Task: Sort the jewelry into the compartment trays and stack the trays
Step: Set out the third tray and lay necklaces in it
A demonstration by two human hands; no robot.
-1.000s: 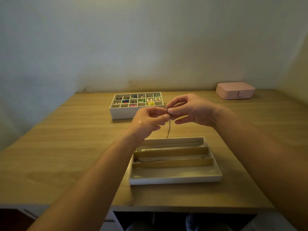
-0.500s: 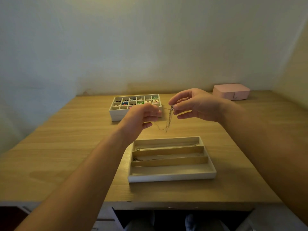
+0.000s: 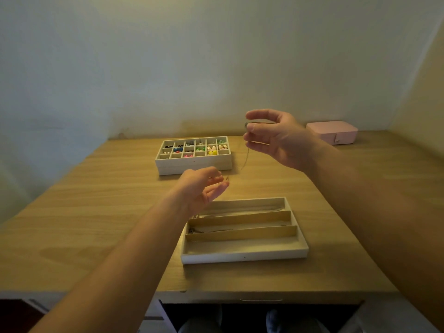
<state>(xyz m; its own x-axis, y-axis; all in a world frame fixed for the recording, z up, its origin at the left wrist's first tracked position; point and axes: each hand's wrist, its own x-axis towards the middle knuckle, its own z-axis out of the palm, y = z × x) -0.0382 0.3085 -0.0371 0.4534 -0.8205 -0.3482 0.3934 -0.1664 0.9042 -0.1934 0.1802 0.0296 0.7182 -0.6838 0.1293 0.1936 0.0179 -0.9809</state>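
My right hand (image 3: 274,137) is raised over the table and pinches one end of a thin necklace chain (image 3: 245,159). The chain hangs down and to the left toward my left hand (image 3: 200,188), whose fingertips hold its other end just above the table. Below my hands lies a white tray with three long compartments (image 3: 245,257). Chains lie in its two far compartments, and the near one holds nothing. Farther back stands a white grid tray (image 3: 193,168) with small colourful jewelry pieces in its cells.
A closed pink jewelry box (image 3: 332,133) sits at the back right by the wall. The wooden table (image 3: 96,212) meets walls at the back and the right. Its front edge runs close below the long tray.
My hands have pulled apart: the right rose and moved right with its chain end, the left dropped lower and left. The chain now stretches out between them.
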